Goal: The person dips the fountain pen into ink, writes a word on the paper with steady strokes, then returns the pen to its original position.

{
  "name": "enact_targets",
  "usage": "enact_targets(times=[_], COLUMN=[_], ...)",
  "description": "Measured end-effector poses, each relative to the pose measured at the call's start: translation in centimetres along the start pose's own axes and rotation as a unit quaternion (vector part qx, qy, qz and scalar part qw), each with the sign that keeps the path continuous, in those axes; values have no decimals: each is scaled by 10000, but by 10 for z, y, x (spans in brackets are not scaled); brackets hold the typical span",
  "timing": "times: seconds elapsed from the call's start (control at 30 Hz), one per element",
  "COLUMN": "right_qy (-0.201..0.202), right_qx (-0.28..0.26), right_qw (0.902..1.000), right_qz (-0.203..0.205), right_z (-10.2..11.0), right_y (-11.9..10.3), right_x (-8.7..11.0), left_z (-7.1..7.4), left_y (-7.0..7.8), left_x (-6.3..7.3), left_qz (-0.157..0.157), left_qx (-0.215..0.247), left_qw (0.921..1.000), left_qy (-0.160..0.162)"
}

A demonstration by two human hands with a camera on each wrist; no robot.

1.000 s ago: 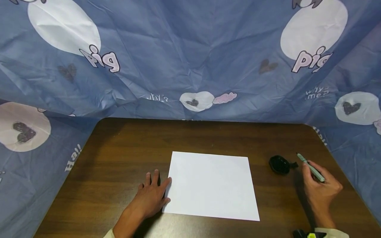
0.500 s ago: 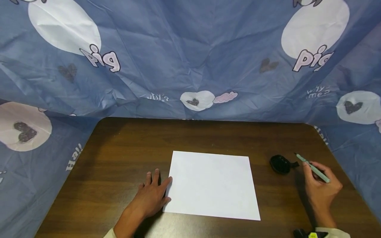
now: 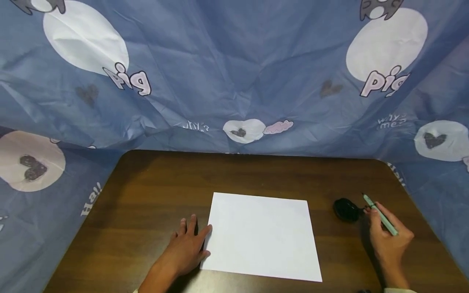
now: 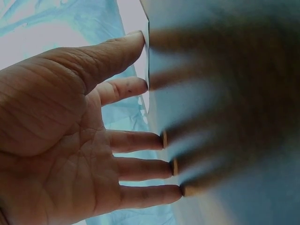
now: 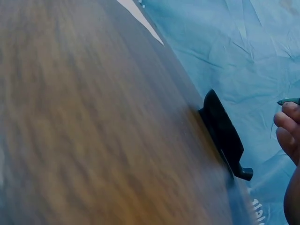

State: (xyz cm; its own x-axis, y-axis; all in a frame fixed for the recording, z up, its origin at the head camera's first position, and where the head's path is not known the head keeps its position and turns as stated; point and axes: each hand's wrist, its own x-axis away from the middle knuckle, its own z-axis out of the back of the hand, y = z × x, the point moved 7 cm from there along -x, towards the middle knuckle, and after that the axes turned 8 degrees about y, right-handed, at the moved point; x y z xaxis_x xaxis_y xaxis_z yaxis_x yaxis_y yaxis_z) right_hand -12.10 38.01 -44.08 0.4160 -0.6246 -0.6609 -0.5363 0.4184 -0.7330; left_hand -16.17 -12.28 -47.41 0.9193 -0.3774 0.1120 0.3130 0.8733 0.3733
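Observation:
My left hand (image 3: 185, 248) rests with spread fingers at the left edge of a blank white sheet of paper (image 3: 261, 236). Its thumb and index fingertips lie on that edge; the other fingertips touch the table, as the left wrist view shows. At the right, my right hand (image 3: 390, 240) holds a pale green pen (image 3: 382, 217) between thumb and fingers, its thin dark tip pointing away from me. Just left of this hand a small black dish (image 3: 344, 209) with a short handle sits on the table; the right wrist view shows the dish (image 5: 222, 129) side-on, apart from the hand.
The brown wooden table (image 3: 165, 175) has rounded far corners. Behind it and at both sides hangs a blue printed cloth (image 3: 205, 81) with hearts and lettering, meeting the table's far edge.
My right hand has shifted a little left with the pen, closer to the dish handle. The left hand stays on the paper's edge. The head view has tilted up slightly.

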Motion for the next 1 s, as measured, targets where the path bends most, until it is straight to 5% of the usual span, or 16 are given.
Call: enact_targets(times=[1.0], right_qy=[3], right_qx=[1595], right_qw=[9872], right_qz=[100], right_z=[5], right_y=[11], right_x=[-1], left_z=[1], left_y=[3], left_x=[1], left_qz=[-30], left_qx=[-120], left_qw=[9998], left_qy=[138])
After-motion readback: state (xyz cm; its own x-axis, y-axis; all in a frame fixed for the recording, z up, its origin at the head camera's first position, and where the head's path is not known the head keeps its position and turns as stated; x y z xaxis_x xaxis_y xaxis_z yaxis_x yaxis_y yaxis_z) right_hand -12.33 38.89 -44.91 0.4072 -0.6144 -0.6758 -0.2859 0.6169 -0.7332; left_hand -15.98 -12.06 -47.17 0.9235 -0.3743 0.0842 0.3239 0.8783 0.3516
